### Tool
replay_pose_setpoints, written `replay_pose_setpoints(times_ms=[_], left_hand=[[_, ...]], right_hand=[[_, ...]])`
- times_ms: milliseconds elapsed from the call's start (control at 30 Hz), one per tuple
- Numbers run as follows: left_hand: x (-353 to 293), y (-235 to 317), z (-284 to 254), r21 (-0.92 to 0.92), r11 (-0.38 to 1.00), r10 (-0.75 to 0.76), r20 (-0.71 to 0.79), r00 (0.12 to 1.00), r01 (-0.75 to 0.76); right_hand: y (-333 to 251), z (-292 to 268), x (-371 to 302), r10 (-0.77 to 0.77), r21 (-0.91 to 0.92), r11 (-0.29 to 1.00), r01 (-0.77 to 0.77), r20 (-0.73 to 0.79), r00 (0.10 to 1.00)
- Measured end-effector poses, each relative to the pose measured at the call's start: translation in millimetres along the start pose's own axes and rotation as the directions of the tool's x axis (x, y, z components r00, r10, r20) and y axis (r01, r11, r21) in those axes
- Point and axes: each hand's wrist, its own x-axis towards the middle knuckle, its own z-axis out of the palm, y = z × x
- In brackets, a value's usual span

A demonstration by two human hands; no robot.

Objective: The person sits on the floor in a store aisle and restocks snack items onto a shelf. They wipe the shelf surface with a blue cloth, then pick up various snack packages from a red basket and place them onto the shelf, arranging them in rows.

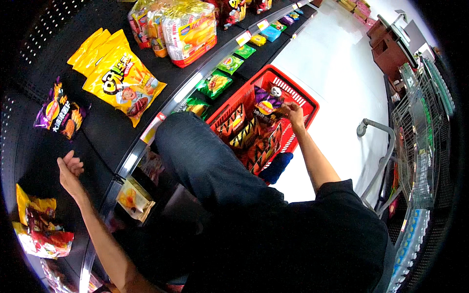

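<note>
Floor (337, 88) glaring white; black shelf (105, 146) dim; edges bowed, corners dark.

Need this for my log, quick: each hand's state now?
Left hand: partly open, loosely curled, holding nothing visible.
Right hand: at the purple bag; grip cannot be told.

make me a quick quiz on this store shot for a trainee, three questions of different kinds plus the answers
1. True or false: the left hand is inside the red basket.

2. Multiple choice: the bag in the basket nearest the right hand is mainly which colour?
A) green
B) purple
C) pink

3. Fill in the blank: the metal cart stands on the person's ____ side, across the aisle from the black shelf.

Key:
1. False; it is over the black shelf, outside the basket.
2. B
3. right
</note>
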Motion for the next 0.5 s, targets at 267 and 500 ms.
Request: replay_pose_setpoints(times_ms=[267, 500], left_hand=[[-3, 17, -6, -0.02, 0.994, -0.11, -0.067, 0.992, 0.109], [15, 18, 3, -0.11, 0.994, -0.014, -0.228, 0.974, -0.011]], right_hand=[[15, 8, 19, -0.246, -0.435, 0.856, 0.278, 0.131, 0.96], [-196, 126, -61, -0.497, -0.014, 0.851, 0.525, 0.301, 0.814]])
